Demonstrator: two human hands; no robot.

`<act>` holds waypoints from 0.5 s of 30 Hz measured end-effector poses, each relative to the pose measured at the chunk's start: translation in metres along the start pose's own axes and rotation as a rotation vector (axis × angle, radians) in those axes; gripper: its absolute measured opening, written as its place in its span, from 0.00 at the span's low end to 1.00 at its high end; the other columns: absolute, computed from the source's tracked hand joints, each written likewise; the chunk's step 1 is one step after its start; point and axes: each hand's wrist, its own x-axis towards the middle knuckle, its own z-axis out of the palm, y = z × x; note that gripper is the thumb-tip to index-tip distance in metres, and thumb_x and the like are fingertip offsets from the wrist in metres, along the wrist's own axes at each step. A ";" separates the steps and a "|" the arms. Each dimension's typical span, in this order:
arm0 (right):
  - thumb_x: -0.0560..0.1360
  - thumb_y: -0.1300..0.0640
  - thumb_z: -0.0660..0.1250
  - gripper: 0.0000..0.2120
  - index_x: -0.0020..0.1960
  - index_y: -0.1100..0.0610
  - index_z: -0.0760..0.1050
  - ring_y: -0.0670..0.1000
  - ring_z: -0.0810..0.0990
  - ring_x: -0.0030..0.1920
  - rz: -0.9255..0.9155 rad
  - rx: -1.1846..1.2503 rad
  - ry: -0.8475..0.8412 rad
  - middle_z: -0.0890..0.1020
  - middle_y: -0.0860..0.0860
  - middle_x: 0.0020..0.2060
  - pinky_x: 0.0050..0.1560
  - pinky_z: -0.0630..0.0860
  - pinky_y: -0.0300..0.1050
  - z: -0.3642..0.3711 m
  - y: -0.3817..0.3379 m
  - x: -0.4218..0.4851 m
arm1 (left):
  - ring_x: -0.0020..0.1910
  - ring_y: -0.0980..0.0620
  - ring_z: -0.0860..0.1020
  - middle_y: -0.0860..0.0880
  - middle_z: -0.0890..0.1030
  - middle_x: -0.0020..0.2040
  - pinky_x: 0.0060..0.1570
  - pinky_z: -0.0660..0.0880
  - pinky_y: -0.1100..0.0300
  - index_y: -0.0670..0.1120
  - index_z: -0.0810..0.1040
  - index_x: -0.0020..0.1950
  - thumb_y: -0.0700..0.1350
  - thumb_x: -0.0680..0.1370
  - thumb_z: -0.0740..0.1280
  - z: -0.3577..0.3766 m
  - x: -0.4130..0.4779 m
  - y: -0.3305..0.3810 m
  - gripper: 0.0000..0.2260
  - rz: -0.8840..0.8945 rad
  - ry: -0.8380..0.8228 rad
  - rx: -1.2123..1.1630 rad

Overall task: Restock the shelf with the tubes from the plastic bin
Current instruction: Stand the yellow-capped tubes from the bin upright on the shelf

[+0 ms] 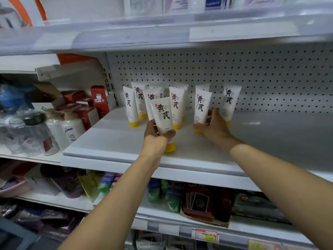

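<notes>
Several white tubes with yellow caps and black characters stand cap-down on the white shelf point(111, 141). My left hand point(155, 136) grips the nearest tube point(163, 116) low on its body, near the shelf's front. My right hand point(213, 126) is wrapped around the base of another tube point(201, 105) further back. One more tube point(229, 101) stands just behind my right fingers, by the pegboard. The remaining tubes point(138, 100) are grouped at the back left. The plastic bin is out of sight.
A white pegboard point(261, 76) backs the shelf, and another shelf point(162, 35) hangs overhead. Red boxes point(97, 100) and white bottles point(72, 127) fill the neighbouring shelf on the left. Packaged goods point(198, 202) sit on the shelf below. The shelf's right half point(279, 138) is bare.
</notes>
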 end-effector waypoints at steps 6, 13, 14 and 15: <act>0.71 0.48 0.72 0.20 0.57 0.55 0.68 0.53 0.77 0.49 -0.026 0.087 0.044 0.76 0.49 0.45 0.54 0.75 0.52 -0.002 -0.013 -0.046 | 0.53 0.48 0.79 0.51 0.80 0.52 0.49 0.77 0.50 0.50 0.71 0.58 0.35 0.74 0.70 0.010 -0.002 0.006 0.17 -0.029 0.027 -0.058; 0.63 0.38 0.71 0.25 0.55 0.48 0.70 0.48 0.79 0.46 -0.190 -0.214 -0.216 0.80 0.44 0.45 0.49 0.77 0.46 -0.010 -0.054 -0.082 | 0.49 0.44 0.82 0.44 0.82 0.52 0.41 0.81 0.49 0.45 0.69 0.55 0.33 0.73 0.69 0.039 -0.012 0.012 0.16 0.015 -0.030 -0.050; 0.64 0.40 0.71 0.23 0.54 0.48 0.70 0.48 0.79 0.45 -0.188 -0.219 -0.210 0.79 0.43 0.42 0.48 0.77 0.46 -0.014 -0.054 -0.083 | 0.49 0.44 0.82 0.44 0.82 0.52 0.40 0.81 0.49 0.45 0.69 0.56 0.33 0.73 0.69 0.042 -0.014 0.013 0.16 0.020 -0.044 -0.042; 0.66 0.42 0.71 0.20 0.53 0.49 0.69 0.48 0.79 0.43 -0.181 -0.219 -0.203 0.78 0.42 0.39 0.46 0.76 0.46 -0.017 -0.053 -0.083 | 0.49 0.44 0.82 0.44 0.82 0.52 0.42 0.81 0.48 0.45 0.69 0.56 0.33 0.73 0.70 0.044 -0.014 0.013 0.16 0.018 -0.061 -0.035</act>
